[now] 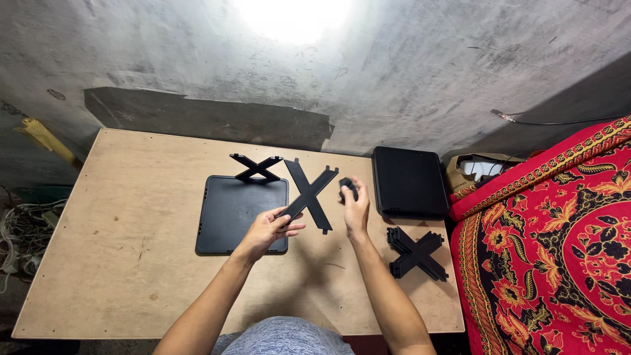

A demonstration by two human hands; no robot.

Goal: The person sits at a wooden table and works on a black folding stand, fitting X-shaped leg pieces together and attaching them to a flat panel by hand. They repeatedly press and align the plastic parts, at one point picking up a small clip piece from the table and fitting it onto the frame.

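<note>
Both forearms reach out, left hand [266, 230] gripping a black X-shaped piece [307, 194] above the table [131, 263], right hand [355, 209] closed on a small black part [348, 188], mid-assembly

We cannot identify the small black part [348, 188] in the right hand [355, 212]; the fingers cover most of it. The left hand [265, 230] hides the lower arm tip of the black X-shaped piece [309, 194]. The patterned red cloth [552, 243] is cut off at the right and bottom edges. The tangled cables [23, 236] run off the left edge, too blurred to separate.
</note>
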